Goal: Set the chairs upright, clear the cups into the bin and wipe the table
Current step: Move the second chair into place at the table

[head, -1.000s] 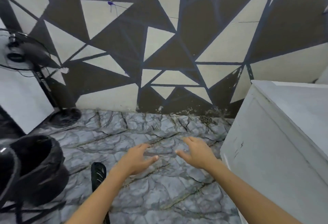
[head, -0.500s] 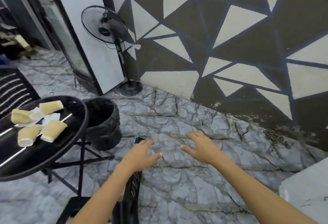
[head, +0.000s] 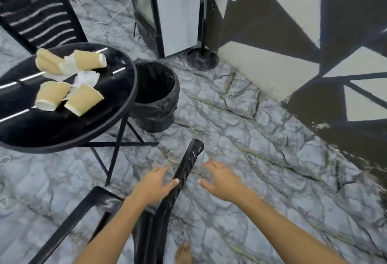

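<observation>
Both hands reach down with fingers spread, the left hand (head: pixel 156 184) and right hand (head: pixel 222 181) flanking the fallen chair (head: pixel 184 171), whose seat is cut off below.

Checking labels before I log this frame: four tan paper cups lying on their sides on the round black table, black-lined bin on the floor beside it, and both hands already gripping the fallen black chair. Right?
Not quite. In the head view both hands are open: the left hand is just reaching the fallen black chair and the right hand is clear of it. The four tan paper cups on the round black table and the black-lined bin are right.
</observation>
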The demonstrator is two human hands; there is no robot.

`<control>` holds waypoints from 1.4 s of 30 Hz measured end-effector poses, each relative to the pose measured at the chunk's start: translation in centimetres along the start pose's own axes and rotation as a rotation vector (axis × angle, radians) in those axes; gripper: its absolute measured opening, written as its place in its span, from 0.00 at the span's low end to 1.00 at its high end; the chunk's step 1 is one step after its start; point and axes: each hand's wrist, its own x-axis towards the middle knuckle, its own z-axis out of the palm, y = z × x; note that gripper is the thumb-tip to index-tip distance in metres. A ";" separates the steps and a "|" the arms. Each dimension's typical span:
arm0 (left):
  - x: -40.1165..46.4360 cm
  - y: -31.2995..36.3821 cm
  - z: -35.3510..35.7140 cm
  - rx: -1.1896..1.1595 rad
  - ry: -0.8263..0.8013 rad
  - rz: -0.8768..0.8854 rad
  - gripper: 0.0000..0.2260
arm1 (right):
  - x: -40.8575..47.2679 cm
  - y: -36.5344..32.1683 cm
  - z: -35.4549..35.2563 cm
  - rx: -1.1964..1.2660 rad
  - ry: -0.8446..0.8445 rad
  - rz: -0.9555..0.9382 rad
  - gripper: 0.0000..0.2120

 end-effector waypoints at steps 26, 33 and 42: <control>16.5 -14.9 26.0 -0.627 0.121 -0.311 0.21 | 36.8 16.9 18.0 -0.513 -0.117 -0.675 0.45; 14.8 -14.3 26.4 -0.691 0.141 -0.337 0.38 | 36.2 17.2 14.2 -0.577 -0.402 -0.508 0.33; 9.3 -5.6 13.6 -0.693 0.128 -0.058 0.20 | 25.4 8.5 1.9 -0.597 0.137 -0.843 0.38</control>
